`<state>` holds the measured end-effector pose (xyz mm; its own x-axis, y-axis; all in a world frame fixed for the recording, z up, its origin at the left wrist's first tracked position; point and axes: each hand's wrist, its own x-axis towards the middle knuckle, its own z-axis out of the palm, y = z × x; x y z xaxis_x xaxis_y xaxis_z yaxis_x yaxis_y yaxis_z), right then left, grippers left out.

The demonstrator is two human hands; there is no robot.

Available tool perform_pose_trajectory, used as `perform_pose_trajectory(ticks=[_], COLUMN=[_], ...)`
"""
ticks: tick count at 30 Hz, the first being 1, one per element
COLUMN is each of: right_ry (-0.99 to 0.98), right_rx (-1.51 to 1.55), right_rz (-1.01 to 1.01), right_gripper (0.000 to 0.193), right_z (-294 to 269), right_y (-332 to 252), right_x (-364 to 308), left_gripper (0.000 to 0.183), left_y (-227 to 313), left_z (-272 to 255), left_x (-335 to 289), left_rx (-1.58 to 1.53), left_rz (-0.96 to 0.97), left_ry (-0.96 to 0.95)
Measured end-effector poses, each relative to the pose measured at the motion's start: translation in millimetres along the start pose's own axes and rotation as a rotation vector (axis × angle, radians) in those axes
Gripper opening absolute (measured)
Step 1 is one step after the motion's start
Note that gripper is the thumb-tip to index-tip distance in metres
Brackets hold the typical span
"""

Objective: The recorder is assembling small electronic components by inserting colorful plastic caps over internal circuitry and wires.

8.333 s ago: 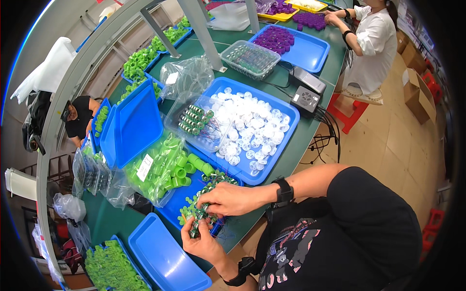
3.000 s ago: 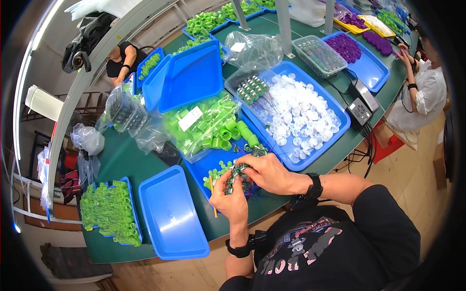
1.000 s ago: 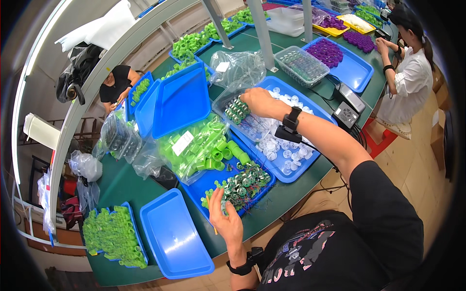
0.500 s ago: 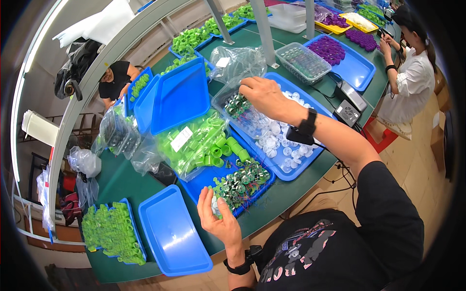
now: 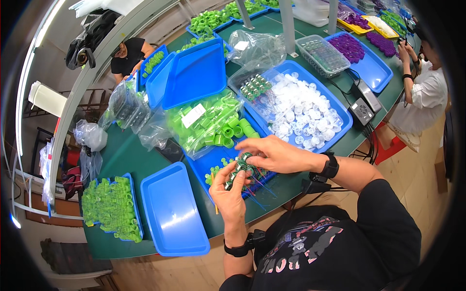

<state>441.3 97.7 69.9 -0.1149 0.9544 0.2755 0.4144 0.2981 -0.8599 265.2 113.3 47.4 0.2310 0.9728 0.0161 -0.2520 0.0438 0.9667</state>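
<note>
My left hand is closed around a cluster of small green circuit boards with thin red and blue wires hanging off it. The fingers of my right hand pinch at the top of the same cluster. Both hands are over the near end of a blue tray, which bears small green pieces and a clear bag of bright green plastic cups. My fingers partly hide the boards. Farther off, a clear plastic box holds more circuit boards in rows.
Right of my hands, a blue tray holds many clear plastic caps. A bare blue tray and a tray of green parts lie left. Black power adapters with cables stand right; a metal post rises behind. Two people sit farther off.
My right hand has left the clear box and come down to my left hand. My left hand, open before, has closed around the circuit boards. The view has shifted slightly.
</note>
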Motion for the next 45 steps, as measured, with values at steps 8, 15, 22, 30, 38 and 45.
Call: perform_pose_trajectory(ticks=[8,15,22,30,38,45], right_ry=[0.096,0.047,0.019,0.128,0.233,0.123], right_rx=[0.115,0.586,0.482,0.0,-0.16,0.344], right_rz=[0.116,0.233,0.316,0.09,-0.028,0.371], right_gripper=[0.019,0.02,0.018,0.016,0.013,0.014], right_z=[43.4,47.2,41.1,47.3,48.7,32.7], right_y=[11.0,20.7,32.3,21.5,25.0,20.2], right_x=[-13.3,-6.8,-4.8,-5.2,-4.3,-3.3], left_gripper=[0.018,0.029,0.032,0.021,0.023,0.024], left_y=[-7.0,-17.2,-17.3,-22.6,-23.3,-20.8], left_z=[2.8,-8.3,-8.2,-3.6,2.3,-24.5], left_x=[-6.7,-1.4,-2.1,-11.2,-5.8,2.1], left_rx=[0.268,0.29,0.104,0.59,0.556,-0.006], left_rz=[0.074,0.116,0.038,0.259,0.208,-0.09], left_ry=[0.149,0.11,0.035,0.14,0.223,0.1])
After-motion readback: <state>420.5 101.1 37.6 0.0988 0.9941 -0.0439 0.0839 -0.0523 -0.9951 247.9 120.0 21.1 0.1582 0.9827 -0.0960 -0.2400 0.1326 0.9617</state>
